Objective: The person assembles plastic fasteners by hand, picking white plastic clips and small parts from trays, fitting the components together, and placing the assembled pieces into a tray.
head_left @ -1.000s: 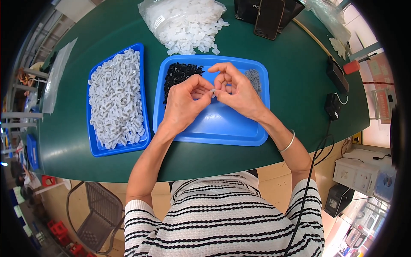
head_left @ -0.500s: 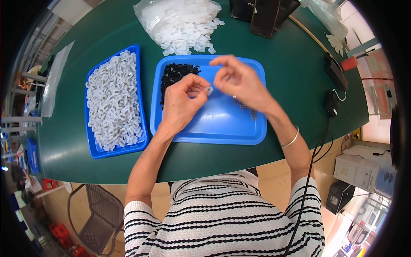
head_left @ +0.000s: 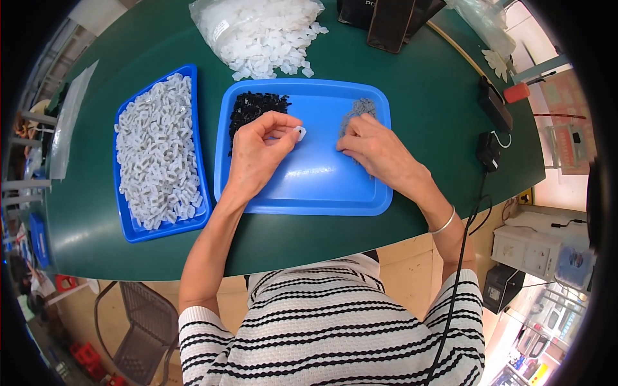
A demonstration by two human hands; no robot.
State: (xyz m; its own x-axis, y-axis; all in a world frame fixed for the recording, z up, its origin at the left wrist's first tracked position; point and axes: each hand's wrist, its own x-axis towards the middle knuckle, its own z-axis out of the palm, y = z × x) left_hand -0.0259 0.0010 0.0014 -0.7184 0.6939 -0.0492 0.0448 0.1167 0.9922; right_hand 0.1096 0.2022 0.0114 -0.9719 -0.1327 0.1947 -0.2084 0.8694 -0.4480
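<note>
Between the thumb and fingertips of my left hand [head_left: 261, 151] is a small white plastic piece [head_left: 300, 132], held above the light blue tray [head_left: 309, 204]. My right hand [head_left: 380, 151] is at the tray's right side, its fingers pinched together by a pile of small grey parts [head_left: 362, 107]. Whether it grips one of them is hidden. Behind my left hand, small black parts [head_left: 257, 106] are heaped in the tray's far left corner.
Left of the tray stands a darker blue tray [head_left: 201, 141] full of pale grey-white plastic pieces [head_left: 158, 154]. Beyond, a clear bag [head_left: 219, 29] spills white pieces [head_left: 273, 58] onto the green table [head_left: 360, 64]. A dark phone [head_left: 391, 26] leans against a black bag [head_left: 425, 9]. A black cable [head_left: 473, 222] hangs at right.
My right hand has moved down and right to the grey parts, and its fingers have closed. My left hand still holds the white piece. The whole view has shifted slightly.
</note>
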